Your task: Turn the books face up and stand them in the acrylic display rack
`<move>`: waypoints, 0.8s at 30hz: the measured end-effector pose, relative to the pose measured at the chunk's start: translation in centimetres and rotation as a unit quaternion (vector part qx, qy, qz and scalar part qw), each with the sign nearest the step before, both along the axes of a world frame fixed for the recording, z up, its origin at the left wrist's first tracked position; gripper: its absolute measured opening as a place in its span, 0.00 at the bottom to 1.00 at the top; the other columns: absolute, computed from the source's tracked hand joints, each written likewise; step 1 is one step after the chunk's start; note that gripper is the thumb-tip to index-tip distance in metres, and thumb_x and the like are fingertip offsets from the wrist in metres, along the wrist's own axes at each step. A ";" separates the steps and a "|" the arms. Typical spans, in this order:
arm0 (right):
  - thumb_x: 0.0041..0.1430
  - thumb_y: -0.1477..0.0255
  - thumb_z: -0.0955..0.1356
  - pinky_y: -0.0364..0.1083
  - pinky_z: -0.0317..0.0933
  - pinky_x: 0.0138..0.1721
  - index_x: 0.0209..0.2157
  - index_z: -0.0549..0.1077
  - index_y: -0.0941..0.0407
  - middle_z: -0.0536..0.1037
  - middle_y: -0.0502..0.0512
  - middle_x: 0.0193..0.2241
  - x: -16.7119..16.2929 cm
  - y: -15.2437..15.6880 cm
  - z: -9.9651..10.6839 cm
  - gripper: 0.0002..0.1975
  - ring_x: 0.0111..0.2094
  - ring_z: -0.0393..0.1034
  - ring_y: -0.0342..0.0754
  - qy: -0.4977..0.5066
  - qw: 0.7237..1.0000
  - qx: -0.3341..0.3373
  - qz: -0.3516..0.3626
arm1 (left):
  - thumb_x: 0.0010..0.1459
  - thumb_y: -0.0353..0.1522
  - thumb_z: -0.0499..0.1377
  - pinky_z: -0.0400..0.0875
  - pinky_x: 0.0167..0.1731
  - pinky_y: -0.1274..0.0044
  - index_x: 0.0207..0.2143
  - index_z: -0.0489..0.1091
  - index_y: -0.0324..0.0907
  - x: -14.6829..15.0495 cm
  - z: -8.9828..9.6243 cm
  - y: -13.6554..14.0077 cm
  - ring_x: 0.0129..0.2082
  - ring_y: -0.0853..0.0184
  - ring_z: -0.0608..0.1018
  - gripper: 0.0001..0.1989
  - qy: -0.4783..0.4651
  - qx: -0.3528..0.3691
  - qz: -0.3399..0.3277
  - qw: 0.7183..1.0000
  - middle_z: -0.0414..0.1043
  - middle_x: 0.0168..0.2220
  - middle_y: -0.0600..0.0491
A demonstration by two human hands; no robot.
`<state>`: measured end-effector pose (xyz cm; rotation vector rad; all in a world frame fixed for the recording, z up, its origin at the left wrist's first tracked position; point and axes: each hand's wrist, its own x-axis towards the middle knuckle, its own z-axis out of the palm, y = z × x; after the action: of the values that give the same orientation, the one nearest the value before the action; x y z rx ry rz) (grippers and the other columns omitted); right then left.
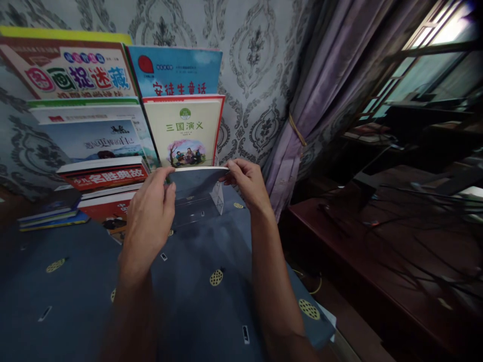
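Between my two hands is a thin dark grey book (199, 182), its pale edge uppermost, in front of a cream book (183, 115) with a red border. My left hand (153, 206) pinches its left corner, and the fingers of my right hand (245, 180) close on the right corner. Just below it are the clear plastic tiers of a book rack (217, 197). A blue book (175, 70) stands on the tier behind the cream one. To the left, several more books fill the rack, among them a red-and-white book (107, 173). The dark book's front is hard to make out.
A blue cloth (192, 311) with yellow pineapple prints covers the table. Several thin books (53, 213) lie flat at its left. Patterned wallpaper (256, 55) and a tied purple curtain (302, 115) stand behind. On the right, cables (426, 221) trail over a dark red desk (339, 251).
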<state>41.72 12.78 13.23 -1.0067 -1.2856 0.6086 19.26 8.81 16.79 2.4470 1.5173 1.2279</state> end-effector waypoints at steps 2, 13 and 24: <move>0.61 0.55 0.68 0.41 0.68 0.28 0.31 0.76 0.57 0.75 0.50 0.25 0.0 0.0 0.0 0.18 0.25 0.75 0.42 0.002 1.000 0.004 -0.004 | 0.69 0.33 0.47 0.73 0.53 0.62 0.57 0.67 0.44 0.0 0.0 -0.1 0.52 0.55 0.77 0.18 0.006 0.006 0.008 1.000 0.74 0.54 0.46; 0.64 0.58 0.67 0.44 0.69 0.29 0.35 0.77 0.56 0.76 0.49 0.24 -3.1 -3.7 3.3 0.15 0.24 0.73 0.44 -0.066 0.988 0.096 -0.104 | 0.70 0.31 0.49 0.74 0.45 0.71 0.49 0.71 0.45 -2.6 -1.6 -3.2 0.46 0.62 0.80 0.13 0.070 -0.045 -0.004 0.997 0.78 0.47 0.51; 0.66 0.74 0.64 0.42 0.57 0.31 0.30 0.74 0.57 0.79 0.53 0.28 -18.0 -9.7 -5.9 0.11 0.28 0.72 0.45 -0.443 0.883 -0.047 0.148 | 0.69 0.38 0.46 0.73 0.39 0.71 0.47 0.74 0.45 -19.4 -8.1 0.6 0.46 0.55 0.81 0.18 0.274 -0.266 0.229 0.895 0.80 0.44 0.45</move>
<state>23.77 3.12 7.36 -1.2346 -2.2684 0.4394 -0.10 9.37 8.68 2.1968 2.2736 0.0309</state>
